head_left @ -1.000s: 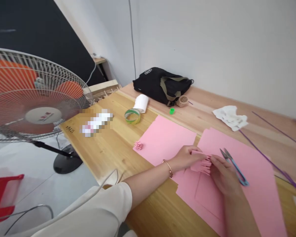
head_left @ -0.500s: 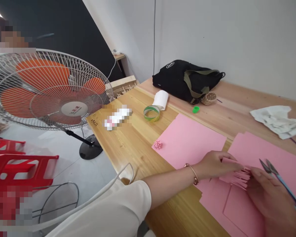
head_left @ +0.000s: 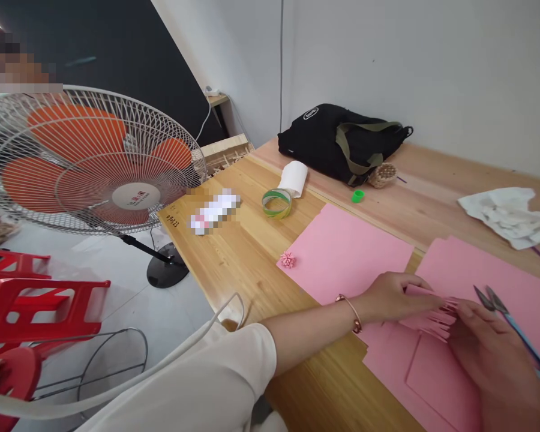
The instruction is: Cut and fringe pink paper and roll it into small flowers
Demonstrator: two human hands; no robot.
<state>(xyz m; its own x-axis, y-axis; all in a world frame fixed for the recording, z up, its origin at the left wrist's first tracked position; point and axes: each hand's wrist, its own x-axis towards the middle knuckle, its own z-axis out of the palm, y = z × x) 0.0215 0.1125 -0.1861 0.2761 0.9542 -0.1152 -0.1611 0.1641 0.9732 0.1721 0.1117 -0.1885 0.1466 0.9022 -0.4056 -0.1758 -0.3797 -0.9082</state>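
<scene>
A pink paper strip (head_left: 425, 324), cut into a fringe along one side, is held between my two hands above the pink sheets. My left hand (head_left: 393, 295), with a bracelet at the wrist, pinches its uncut part. The fingers of my right hand (head_left: 490, 348) close on the fringed end; part of the strip is hidden behind them. Scissors with blue handles (head_left: 517, 333) lie beside my right hand on a pink sheet (head_left: 477, 270). A small pink paper pompom flower (head_left: 288, 259) sits at the left corner of another pink sheet (head_left: 346, 252).
On the table (head_left: 247, 264) lie a tape roll (head_left: 276, 204), a white roll (head_left: 294, 179), a green cap (head_left: 357, 196), a small woven basket (head_left: 383, 175), a black bag (head_left: 324, 144) and crumpled tissue (head_left: 513, 216). A large fan (head_left: 94, 162) and red stools (head_left: 45, 306) stand to the left.
The view has shifted slightly. Both hands keep hold of the fringed strip in nearly the same place, with only slight movement of the right fingers.
</scene>
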